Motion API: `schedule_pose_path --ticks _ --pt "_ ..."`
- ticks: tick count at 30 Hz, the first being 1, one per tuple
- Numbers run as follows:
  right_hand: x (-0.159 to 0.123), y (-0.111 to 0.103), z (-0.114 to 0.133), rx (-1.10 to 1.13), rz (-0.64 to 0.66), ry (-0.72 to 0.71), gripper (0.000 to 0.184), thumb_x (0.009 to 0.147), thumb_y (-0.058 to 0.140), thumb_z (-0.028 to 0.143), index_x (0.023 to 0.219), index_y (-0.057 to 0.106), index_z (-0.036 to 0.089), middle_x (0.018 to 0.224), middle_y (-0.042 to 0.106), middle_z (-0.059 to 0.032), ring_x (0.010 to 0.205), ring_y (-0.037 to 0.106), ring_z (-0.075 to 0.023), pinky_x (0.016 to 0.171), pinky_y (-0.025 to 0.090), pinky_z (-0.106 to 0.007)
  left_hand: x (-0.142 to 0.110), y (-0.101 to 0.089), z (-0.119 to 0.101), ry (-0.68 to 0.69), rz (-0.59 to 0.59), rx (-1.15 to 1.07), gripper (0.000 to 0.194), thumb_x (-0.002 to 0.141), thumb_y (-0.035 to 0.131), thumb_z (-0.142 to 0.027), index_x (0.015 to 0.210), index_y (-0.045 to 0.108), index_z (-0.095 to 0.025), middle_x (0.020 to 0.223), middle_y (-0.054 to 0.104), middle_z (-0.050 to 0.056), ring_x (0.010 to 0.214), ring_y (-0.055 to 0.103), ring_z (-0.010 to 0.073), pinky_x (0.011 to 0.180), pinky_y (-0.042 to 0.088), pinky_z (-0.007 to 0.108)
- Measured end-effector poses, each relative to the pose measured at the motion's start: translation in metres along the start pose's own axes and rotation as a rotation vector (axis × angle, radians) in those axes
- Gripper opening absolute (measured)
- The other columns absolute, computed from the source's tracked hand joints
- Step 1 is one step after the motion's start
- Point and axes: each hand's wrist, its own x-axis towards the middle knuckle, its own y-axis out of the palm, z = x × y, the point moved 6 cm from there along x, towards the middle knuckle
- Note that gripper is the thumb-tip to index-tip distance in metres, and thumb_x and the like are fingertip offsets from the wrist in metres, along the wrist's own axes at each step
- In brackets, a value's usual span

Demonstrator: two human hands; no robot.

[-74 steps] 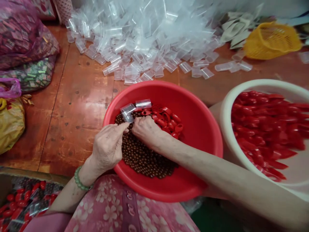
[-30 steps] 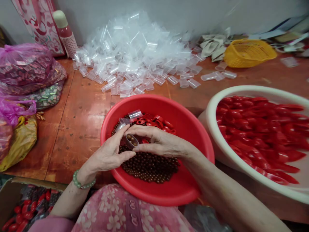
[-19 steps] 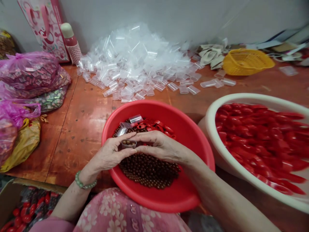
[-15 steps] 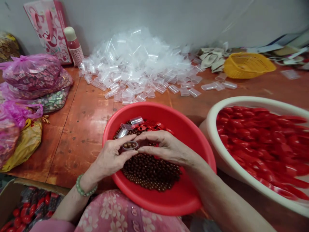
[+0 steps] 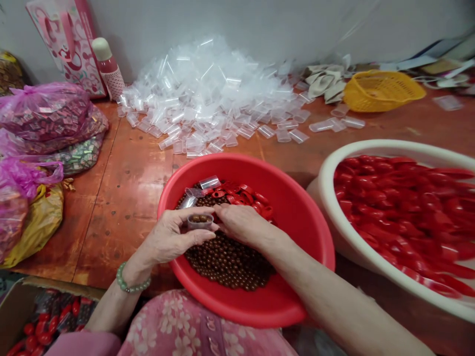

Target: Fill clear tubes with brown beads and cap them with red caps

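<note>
My left hand (image 5: 172,236) holds a small clear plastic tube (image 5: 199,221) between thumb and fingers, with several brown beads inside it. My right hand (image 5: 241,225) sits just to its right, with the fingertips bunched at the tube's end. Both hands hang over a red plastic basin (image 5: 297,207). In the basin lies a mound of brown beads (image 5: 228,264), with a cluster of small red plastic pieces (image 5: 241,194) behind it. Nearby, two more clear tubes (image 5: 210,182) rest on the pile. My right fingers partly hide what lies beneath them.
A white basin (image 5: 326,198) of long red plastic pieces stands to the right. A heap of clear tubes (image 5: 208,109) covers the orange table behind, beside a yellow basket (image 5: 382,91). Filled plastic bags (image 5: 44,116) lie left. A cardboard box (image 5: 15,316) of red items sits lower left.
The tube, empty of beads at first, now holds brown beads. It has turned from lying sideways to nearly upright, and my right hand has drawn back slightly to its right end.
</note>
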Motion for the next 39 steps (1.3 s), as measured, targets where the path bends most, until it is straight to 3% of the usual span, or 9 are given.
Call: schedule_pose_path --ticks 5,10,14,16,18,22,26,30,39 --pt "0.007 0.009 0.01 0.014 0.041 -0.008 0.021 0.087 0.051 0.019 0.103 0.063 0.013 0.101 0.071 -0.0182 0.093 0.067 -0.0258 0.076 0.047 -0.031 -0.001 0.003 0.001 -0.008 0.031 -0.032 0.03 0.077 0.069 -0.024 0.105 0.067 -0.013 0.094 0.072 0.007 0.084 0.065 0.014 0.081 0.05 0.028" --pt "-0.004 -0.014 -0.009 0.123 -0.023 -0.001 0.018 0.083 0.046 0.018 0.095 0.059 0.014 0.086 0.068 -0.012 0.078 0.064 -0.0214 0.068 0.046 -0.031 -0.005 0.0 0.0 0.029 0.033 -0.051 0.031 0.083 0.063 -0.025 0.111 0.06 -0.015 0.088 0.067 0.004 0.08 0.061 0.0114 0.078 0.047 0.026" --pt "-0.023 -0.046 -0.012 0.877 -0.275 -0.17 0.021 0.082 0.048 0.026 0.102 0.052 0.019 0.081 0.058 -0.0014 0.07 0.057 -0.015 0.063 0.046 -0.028 -0.008 0.005 0.003 0.004 0.085 -0.108 0.03 0.084 0.061 -0.033 0.108 0.057 -0.015 0.078 0.059 0.001 0.07 0.056 0.0101 0.067 0.045 0.024" --pt "-0.033 -0.059 -0.006 1.078 -0.389 -0.219 0.02 0.08 0.054 0.025 0.1 0.053 0.021 0.074 0.053 0.0019 0.064 0.052 -0.0125 0.059 0.043 -0.025 -0.009 0.007 0.006 -0.009 0.098 -0.113 0.029 0.085 0.06 -0.035 0.106 0.055 -0.016 0.074 0.057 0.0 0.067 0.054 0.0093 0.064 0.044 0.022" --pt "-0.04 -0.069 0.007 1.062 -0.425 -0.291 0.015 0.079 0.06 0.023 0.093 0.056 0.022 0.07 0.051 0.0032 0.06 0.048 -0.0109 0.057 0.04 -0.024 -0.009 0.008 0.009 -0.016 0.124 -0.1 0.028 0.086 0.059 -0.036 0.104 0.055 -0.015 0.073 0.056 0.0 0.065 0.052 0.0082 0.062 0.043 0.021" --pt "-0.048 -0.08 0.038 0.928 -0.326 -0.514 0.017 0.079 0.066 0.027 0.095 0.06 0.022 0.085 0.064 -0.002 0.074 0.059 -0.0142 0.069 0.046 -0.026 -0.008 0.009 0.014 -0.026 0.185 -0.093 0.038 0.084 0.062 -0.043 0.109 0.055 -0.015 0.074 0.055 -0.001 0.063 0.05 0.0077 0.06 0.042 0.02" --pt "-0.044 -0.076 0.045 0.831 -0.244 -0.579 0.019 0.082 0.067 0.033 0.094 0.06 0.02 0.091 0.067 -0.0043 0.084 0.061 -0.0164 0.078 0.047 -0.027 -0.007 0.012 0.016 -0.055 0.271 -0.079 0.04 0.083 0.063 -0.045 0.107 0.055 -0.014 0.072 0.056 -0.001 0.061 0.051 0.008 0.059 0.044 0.021" --pt "-0.041 -0.072 0.041 0.825 -0.213 -0.572 0.02 0.083 0.066 0.037 0.082 0.056 0.019 0.079 0.063 -0.0006 0.072 0.057 -0.0122 0.068 0.045 -0.023 -0.005 0.012 0.015 -0.081 0.282 -0.124 0.037 0.081 0.065 -0.047 0.095 0.053 -0.015 0.073 0.056 0.0 0.061 0.053 0.0079 0.059 0.046 0.021" --pt "-0.047 -0.067 0.034 0.879 -0.153 -0.443 0.031 0.082 0.066 0.043 0.068 0.049 0.02 0.064 0.051 0.0031 0.059 0.047 -0.0094 0.056 0.041 -0.021 -0.002 0.013 0.016 -0.113 0.272 -0.252 0.038 0.078 0.07 -0.043 0.098 0.054 -0.015 0.073 0.059 -0.001 0.062 0.056 0.0071 0.063 0.047 0.021"
